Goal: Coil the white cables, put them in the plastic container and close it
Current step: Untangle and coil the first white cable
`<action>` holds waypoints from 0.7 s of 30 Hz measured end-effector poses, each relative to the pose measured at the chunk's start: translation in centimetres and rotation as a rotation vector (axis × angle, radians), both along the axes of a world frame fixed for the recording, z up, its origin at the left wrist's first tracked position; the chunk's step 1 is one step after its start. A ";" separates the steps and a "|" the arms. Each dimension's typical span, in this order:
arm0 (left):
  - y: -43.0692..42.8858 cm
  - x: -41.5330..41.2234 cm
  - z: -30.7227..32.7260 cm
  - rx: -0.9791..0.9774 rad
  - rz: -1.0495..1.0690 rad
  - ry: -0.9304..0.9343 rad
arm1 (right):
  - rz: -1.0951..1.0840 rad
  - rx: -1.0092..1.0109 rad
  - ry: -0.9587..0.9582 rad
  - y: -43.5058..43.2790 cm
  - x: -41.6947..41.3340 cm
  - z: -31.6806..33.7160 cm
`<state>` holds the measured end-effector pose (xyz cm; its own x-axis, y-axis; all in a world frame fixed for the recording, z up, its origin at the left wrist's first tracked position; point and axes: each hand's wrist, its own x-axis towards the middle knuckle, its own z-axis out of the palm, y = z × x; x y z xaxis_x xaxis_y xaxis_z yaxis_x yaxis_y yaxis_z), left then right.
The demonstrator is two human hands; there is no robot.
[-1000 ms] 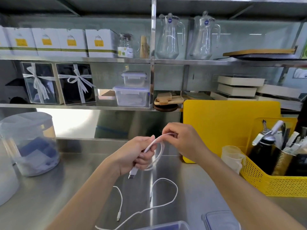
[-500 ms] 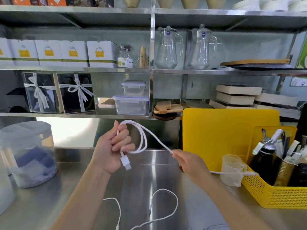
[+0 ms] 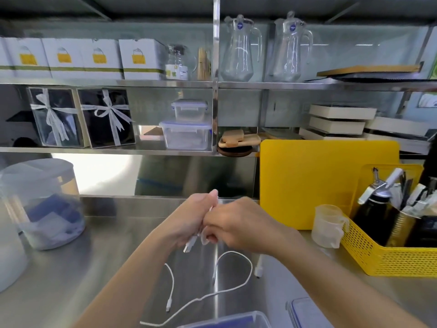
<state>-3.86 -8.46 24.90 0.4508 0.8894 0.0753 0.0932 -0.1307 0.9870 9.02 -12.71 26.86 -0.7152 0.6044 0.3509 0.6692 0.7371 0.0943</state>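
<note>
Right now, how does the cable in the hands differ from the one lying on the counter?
The held cable is bunched between the left hand and right hand, mostly hidden; the counter cable lies loose, uncoiled and untouched, its full run visible. Both are white with plug ends.

the desk (image 3: 71, 275) is brushed stainless steel, smooth with a dull sheen, same as the shelves (image 3: 307, 86). white cable (image 3: 236, 284) on it looks like smooth matt plastic. far right there's a glossy yellow plastic board (image 3: 319, 181), a perforated yellow plastic basket (image 3: 390, 259), and clear shiny glass jugs (image 3: 238, 48) up top.
</note>
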 end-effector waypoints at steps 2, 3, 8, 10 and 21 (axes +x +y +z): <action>-0.4 0.2 0.2 -0.032 -0.056 -0.002 | -0.023 0.055 0.199 0.6 0.7 -0.2; -0.5 0.1 0.3 -0.056 -0.082 0.006 | -0.070 0.058 0.302 1.0 1.2 -0.3; -0.4 -0.7 -0.1 -0.206 -0.235 0.036 | -0.192 -0.154 0.495 1.9 3.0 -0.3; -0.4 -0.9 0.1 -0.262 -0.294 -0.011 | -0.137 -0.386 0.545 1.8 3.1 -0.4; -0.4 0.4 -0.7 0.197 0.139 -0.066 | -0.262 -0.469 0.959 1.8 2.8 -2.6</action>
